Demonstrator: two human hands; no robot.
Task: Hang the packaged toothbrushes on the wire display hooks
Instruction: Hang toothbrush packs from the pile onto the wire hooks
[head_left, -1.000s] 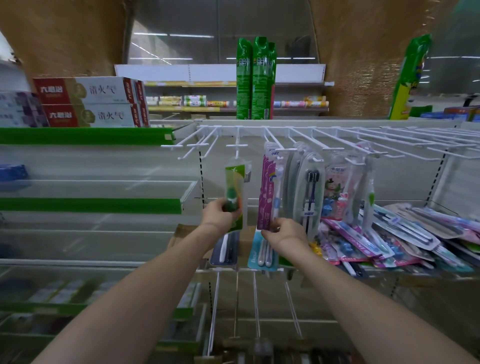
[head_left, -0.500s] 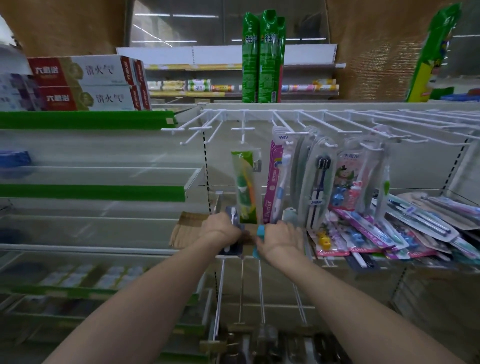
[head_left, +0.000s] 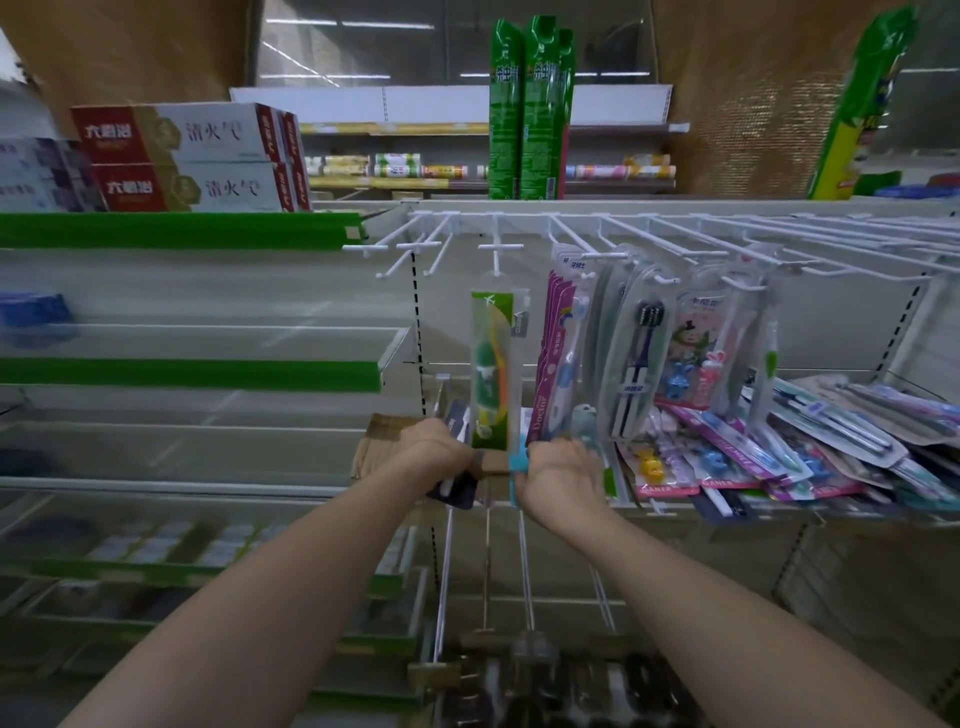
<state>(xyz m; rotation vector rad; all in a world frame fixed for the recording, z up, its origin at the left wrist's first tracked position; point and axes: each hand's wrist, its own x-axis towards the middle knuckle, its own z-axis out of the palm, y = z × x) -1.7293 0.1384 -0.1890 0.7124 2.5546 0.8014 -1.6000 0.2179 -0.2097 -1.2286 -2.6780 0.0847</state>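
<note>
White wire hooks run along the top of the rack. A green toothbrush pack hangs alone on one hook. To its right hang a pink pack, a dark-brush pack and a children's pack. My left hand grips a dark blue pack low on the shelf. Beside it, my right hand grips a light blue pack. Several loose packs lie heaped on the shelf to the right.
A brown cardboard box sits behind my left hand. Toothpaste boxes stand on the green-edged shelf at upper left. Tall green packages rise behind the rack. Bare hooks jut out at the left end, and lower wire hooks run below.
My left hand let go of the green pack, which now hangs on its hook. Both hands dropped to the shelf and took hold of a dark blue and a light blue pack.
</note>
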